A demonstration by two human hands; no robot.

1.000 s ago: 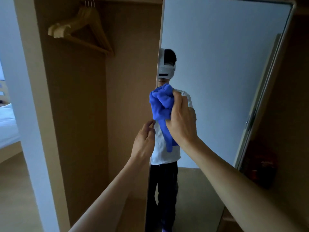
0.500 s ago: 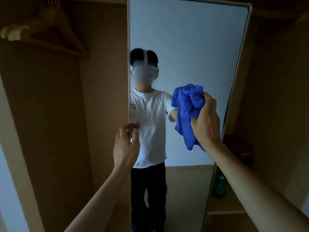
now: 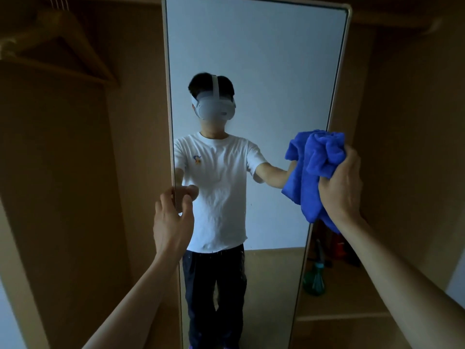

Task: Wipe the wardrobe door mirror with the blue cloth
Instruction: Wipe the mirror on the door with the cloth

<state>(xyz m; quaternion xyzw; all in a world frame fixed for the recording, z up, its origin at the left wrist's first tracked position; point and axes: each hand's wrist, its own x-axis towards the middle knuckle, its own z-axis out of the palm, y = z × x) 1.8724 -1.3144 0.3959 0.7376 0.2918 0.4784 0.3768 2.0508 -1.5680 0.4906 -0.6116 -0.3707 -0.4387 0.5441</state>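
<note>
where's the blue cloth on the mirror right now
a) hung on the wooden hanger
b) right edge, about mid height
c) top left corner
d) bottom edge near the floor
b: the right hand grips the bunched blue cloth at the right edge of the mirror, about mid height, while the left hand holds the mirror's left edge.

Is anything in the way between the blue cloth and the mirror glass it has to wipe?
Nothing visible. The right hand holds the bunched blue cloth at the right edge of the mirror. The left hand grips its left edge, off to the side of the glass.
</note>
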